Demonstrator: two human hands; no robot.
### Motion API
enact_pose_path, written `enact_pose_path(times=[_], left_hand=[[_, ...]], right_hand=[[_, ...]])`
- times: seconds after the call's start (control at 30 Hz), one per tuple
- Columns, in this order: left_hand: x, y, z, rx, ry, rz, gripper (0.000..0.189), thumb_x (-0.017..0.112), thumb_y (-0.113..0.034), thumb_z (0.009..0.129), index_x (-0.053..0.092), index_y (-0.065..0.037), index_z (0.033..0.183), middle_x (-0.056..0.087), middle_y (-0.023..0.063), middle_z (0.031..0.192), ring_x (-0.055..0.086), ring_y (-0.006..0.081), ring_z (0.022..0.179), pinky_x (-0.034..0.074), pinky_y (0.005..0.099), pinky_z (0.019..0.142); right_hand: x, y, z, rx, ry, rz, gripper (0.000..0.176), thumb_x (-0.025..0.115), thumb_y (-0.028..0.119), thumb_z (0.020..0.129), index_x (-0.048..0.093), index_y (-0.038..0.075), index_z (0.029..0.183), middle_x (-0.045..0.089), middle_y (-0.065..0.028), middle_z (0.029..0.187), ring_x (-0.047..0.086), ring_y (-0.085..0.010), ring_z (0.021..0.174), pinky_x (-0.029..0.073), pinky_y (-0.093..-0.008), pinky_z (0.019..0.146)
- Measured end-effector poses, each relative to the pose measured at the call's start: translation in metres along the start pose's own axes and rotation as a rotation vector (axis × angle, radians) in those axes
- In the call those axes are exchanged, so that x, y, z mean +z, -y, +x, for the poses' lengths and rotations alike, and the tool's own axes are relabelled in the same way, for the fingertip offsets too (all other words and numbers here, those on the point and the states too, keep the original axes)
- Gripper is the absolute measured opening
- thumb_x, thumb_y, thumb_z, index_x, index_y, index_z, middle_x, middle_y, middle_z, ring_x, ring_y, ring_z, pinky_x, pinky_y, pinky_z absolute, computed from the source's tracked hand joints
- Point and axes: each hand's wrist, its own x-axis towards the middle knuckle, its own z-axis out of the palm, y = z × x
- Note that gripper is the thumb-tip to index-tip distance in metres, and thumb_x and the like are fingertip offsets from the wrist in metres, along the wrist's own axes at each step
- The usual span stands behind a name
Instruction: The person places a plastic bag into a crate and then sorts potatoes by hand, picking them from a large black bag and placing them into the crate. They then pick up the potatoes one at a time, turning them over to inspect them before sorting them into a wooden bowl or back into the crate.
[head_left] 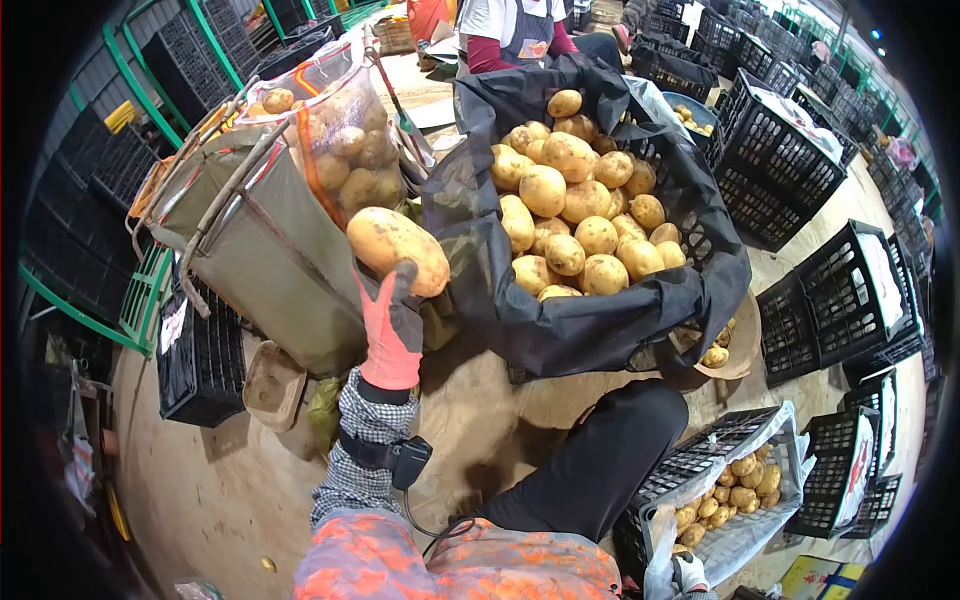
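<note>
My left hand (392, 325), in a pink and grey glove, is raised and closed on a large yellow potato (400, 250). The potato is beside the mesh bag of potatoes (350, 150) and the olive cloth bag (290, 260) on a metal frame. To its right, a black-cloth-lined crate (600, 335) holds a heap of potatoes (590, 200). At the lower right edge, my right hand (690, 572), in a pale glove, is against the near side of a lined crate (720, 440) with smaller potatoes (735, 490). Its fingers are too hidden to read.
A person (515, 30) in an apron sits behind the heaped crate. Black crates (785, 160) stand stacked along the right. A round basin (740, 340) with potatoes is partly under the heaped crate. A black crate (200, 360) and a brown tray (273, 385) lie left.
</note>
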Motion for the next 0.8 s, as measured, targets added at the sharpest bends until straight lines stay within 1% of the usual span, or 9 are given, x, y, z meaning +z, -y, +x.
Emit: enact_pose_path(times=[0.07,0.13,0.2,0.23,0.43,0.57,0.6,0.73,0.8], left_hand=[[-0.014,0.013,0.026,0.032,0.010,-0.008,0.053,0.059,-0.016,0.091,0.038,-0.003,0.138,0.052,0.0122,0.129,0.054,0.0251,0.119,0.046,0.0410,0.100],[-0.012,0.008,0.060,0.141,0.092,0.037,0.047,0.061,-0.019,0.090,0.047,-0.004,0.132,0.056,0.0102,0.127,0.056,0.0255,0.117,0.048,0.0439,0.097],[0.014,-0.024,0.090,0.031,0.131,-0.250,0.045,0.062,-0.020,0.090,0.049,-0.006,0.131,0.057,0.0083,0.126,0.057,0.0245,0.115,0.049,0.0443,0.096],[0.022,-0.034,0.109,0.070,0.126,-0.250,0.044,0.062,-0.021,0.090,0.050,-0.007,0.130,0.057,0.0077,0.125,0.057,0.0239,0.114,0.049,0.0433,0.096],[0.011,-0.076,0.295,0.563,0.208,0.317,0.034,0.051,-0.025,0.096,0.054,-0.006,0.124,0.060,0.0089,0.117,0.058,0.0190,0.109,0.050,0.0363,0.090],[-0.019,-0.132,0.364,-0.064,1.068,0.405,0.043,0.041,-0.020,0.097,0.044,-0.004,0.137,0.049,0.0157,0.136,0.045,0.0252,0.127,0.036,0.0405,0.107],[-0.001,-0.144,0.353,-0.339,1.417,0.372,0.045,0.039,-0.019,0.097,0.042,-0.004,0.140,0.046,0.0174,0.140,0.042,0.0267,0.132,0.032,0.0415,0.112],[0.117,-0.050,0.150,-0.537,0.830,-0.816,0.052,0.037,-0.021,0.100,0.028,0.000,0.146,0.037,0.0156,0.148,0.039,0.0283,0.136,0.037,0.0382,0.110],[0.181,-0.007,0.011,-0.003,0.618,0.000,0.053,0.041,-0.022,0.100,0.029,0.003,0.145,0.040,0.0191,0.144,0.043,0.0286,0.132,0.042,0.0377,0.105]], right_hand=[[-0.027,0.026,0.003,0.492,0.111,0.403,0.019,0.060,0.027,0.080,0.067,0.013,0.090,0.070,-0.0130,0.092,0.065,-0.0365,0.085,0.053,-0.0378,0.073],[-0.015,0.007,0.002,0.072,0.085,0.023,0.018,0.061,0.026,0.079,0.067,0.012,0.090,0.069,-0.0135,0.088,0.067,-0.0306,0.077,0.053,-0.0365,0.067],[-0.040,0.026,0.015,0.832,0.145,0.718,0.018,0.062,0.023,0.082,0.067,0.009,0.091,0.068,-0.0126,0.082,0.067,-0.0240,0.067,0.053,-0.0359,0.061],[-0.028,0.019,0.015,0.877,0.071,1.040,0.020,0.060,0.022,0.086,0.065,0.004,0.094,0.067,-0.0096,0.077,0.065,-0.0193,0.062,0.053,-0.0343,0.055],[-0.030,0.003,0.015,0.545,0.072,0.550,0.026,0.057,0.025,0.089,0.065,0.001,0.098,0.067,-0.0106,0.080,0.067,-0.0213,0.064,0.054,-0.0342,0.054],[-0.089,0.062,0.022,0.557,-0.088,0.636,0.030,0.056,0.031,0.088,0.066,0.003,0.091,0.066,-0.0208,0.091,0.061,-0.0382,0.087,0.048,-0.0453,0.076],[-0.099,0.072,0.027,0.631,-0.016,0.675,0.033,0.056,0.034,0.088,0.066,0.003,0.092,0.065,-0.0220,0.093,0.061,-0.0391,0.090,0.048,-0.0456,0.078],[-0.107,0.104,0.047,0.437,0.088,0.516,0.035,0.055,0.038,0.088,0.065,0.006,0.100,0.066,-0.0205,0.097,0.062,-0.0397,0.093,0.049,-0.0449,0.080],[-0.108,0.117,0.060,0.570,0.081,0.716,0.042,0.055,0.047,0.087,0.065,0.008,0.101,0.067,-0.0191,0.097,0.062,-0.0380,0.091,0.048,-0.0425,0.079]])
